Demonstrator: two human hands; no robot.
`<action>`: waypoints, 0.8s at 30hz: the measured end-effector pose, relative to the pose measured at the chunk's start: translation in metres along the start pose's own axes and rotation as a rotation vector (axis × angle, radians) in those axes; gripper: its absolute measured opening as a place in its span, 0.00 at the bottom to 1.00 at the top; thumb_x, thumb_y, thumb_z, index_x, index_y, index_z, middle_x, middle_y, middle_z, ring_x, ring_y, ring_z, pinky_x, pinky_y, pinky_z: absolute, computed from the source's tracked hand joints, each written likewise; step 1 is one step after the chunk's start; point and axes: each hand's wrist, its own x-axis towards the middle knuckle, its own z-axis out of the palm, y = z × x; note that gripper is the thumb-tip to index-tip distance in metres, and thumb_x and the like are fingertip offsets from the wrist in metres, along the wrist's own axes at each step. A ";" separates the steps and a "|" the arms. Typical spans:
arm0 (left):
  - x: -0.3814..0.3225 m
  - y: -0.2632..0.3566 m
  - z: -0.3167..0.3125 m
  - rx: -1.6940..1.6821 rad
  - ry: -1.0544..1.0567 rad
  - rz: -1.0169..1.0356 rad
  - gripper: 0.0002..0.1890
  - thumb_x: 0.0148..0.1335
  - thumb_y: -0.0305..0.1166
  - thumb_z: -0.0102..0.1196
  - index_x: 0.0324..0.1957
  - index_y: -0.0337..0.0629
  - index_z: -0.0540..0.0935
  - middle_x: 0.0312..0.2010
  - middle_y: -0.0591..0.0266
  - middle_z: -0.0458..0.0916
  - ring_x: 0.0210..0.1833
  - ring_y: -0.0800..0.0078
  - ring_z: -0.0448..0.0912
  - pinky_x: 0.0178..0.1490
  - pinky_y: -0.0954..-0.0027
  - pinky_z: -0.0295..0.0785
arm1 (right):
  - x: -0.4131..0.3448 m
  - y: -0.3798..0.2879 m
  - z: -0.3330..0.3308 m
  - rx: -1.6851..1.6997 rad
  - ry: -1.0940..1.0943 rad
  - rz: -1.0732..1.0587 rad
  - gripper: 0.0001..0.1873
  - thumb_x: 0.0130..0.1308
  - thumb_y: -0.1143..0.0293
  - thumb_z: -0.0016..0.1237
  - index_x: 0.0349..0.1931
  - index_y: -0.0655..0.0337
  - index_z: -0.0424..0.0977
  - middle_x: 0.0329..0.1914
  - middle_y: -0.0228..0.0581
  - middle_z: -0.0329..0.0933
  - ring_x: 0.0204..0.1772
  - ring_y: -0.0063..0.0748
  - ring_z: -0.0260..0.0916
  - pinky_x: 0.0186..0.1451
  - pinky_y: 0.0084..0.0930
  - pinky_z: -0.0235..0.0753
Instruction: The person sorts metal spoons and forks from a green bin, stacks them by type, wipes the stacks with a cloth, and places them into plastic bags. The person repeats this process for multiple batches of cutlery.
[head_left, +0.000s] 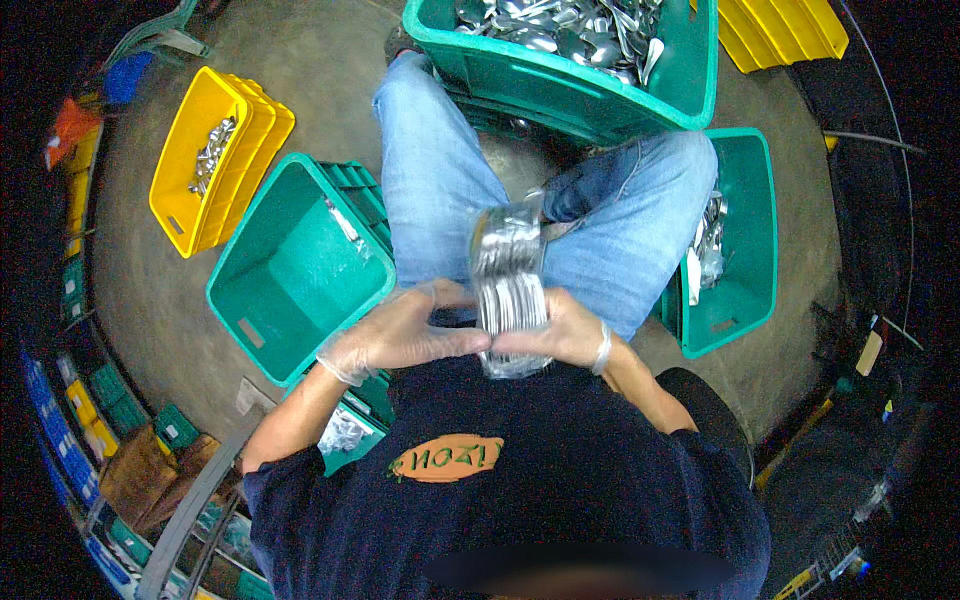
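Observation:
Between my two hands, above my lap, a stack of metal spoons in clear plastic wrap (511, 289) stands lengthwise. My left hand (416, 326), in a thin clear glove, touches its left side with thumb and fingers. On the right side my right hand (551, 330), gloved as well, grips the lower part of the bundle, its thumb across the front. Beyond my knees a large green plastic crate (555, 82) holds many loose metal spoons (577, 34). The exact kind of cutlery inside the wrap is partly blurred.
To the left are a green crate (300, 270) and a yellow crate (240, 157) with small metal pieces (212, 156). Another green crate (765, 247) with wrapped metal items is at the right. A grey metal rail (195, 502) runs at the lower left.

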 end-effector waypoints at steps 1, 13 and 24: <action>0.000 -0.001 -0.002 -0.350 0.004 0.023 0.27 0.65 0.48 0.63 0.58 0.38 0.80 0.52 0.58 0.82 0.57 0.64 0.79 0.64 0.64 0.70 | -0.003 -0.002 -0.002 -0.068 -0.060 -0.009 0.16 0.62 0.62 0.64 0.47 0.59 0.82 0.43 0.33 0.85 0.45 0.24 0.80 0.54 0.27 0.79; 0.051 0.003 0.000 -1.682 0.552 0.487 0.29 0.77 0.46 0.44 0.73 0.46 0.57 0.70 0.52 0.66 0.71 0.61 0.66 0.74 0.52 0.61 | 0.026 -0.036 -0.026 -0.441 0.825 -0.408 0.12 0.62 0.65 0.63 0.40 0.62 0.78 0.35 0.32 0.78 0.35 0.22 0.73 0.38 0.23 0.74; 0.061 0.006 0.014 -1.686 0.696 0.763 0.27 0.79 0.42 0.41 0.74 0.47 0.56 0.70 0.51 0.64 0.69 0.61 0.68 0.71 0.53 0.64 | 0.068 -0.063 0.009 -0.598 0.749 -0.332 0.12 0.65 0.61 0.60 0.33 0.61 0.77 0.26 0.29 0.75 0.23 0.20 0.67 0.26 0.20 0.67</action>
